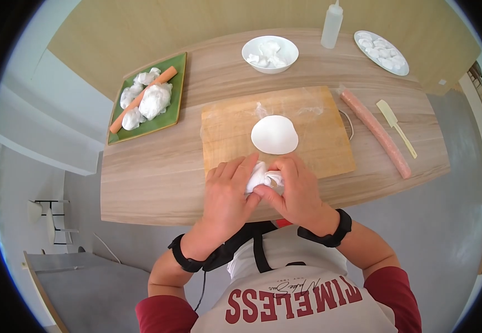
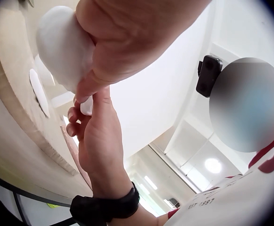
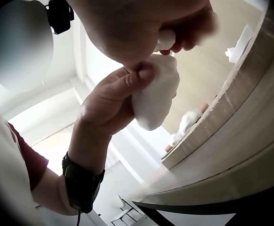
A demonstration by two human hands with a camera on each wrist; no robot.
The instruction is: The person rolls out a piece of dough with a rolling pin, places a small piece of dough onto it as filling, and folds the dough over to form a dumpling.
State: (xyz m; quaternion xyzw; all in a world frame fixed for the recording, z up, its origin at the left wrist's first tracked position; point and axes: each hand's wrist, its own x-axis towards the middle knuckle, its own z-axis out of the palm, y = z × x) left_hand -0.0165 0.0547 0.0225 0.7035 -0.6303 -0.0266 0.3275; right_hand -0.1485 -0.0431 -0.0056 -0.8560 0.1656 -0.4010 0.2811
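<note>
A soft white gathered bundle is held between both hands above the front edge of the wooden board. The left hand grips its rounded body from the left, and the right hand pinches its twisted end. The right wrist view shows the white bundle hanging rounded and smooth under the left hand. In the left wrist view, its bulge covers part of the table. Just beyond the hands, a flat white round lies on the board.
A green tray at the left holds white wrapped lumps and an orange stick. Behind the board stand a white bowl and a squeeze bottle. Toward the right are a plate of white pieces, a long pink roll and a spatula.
</note>
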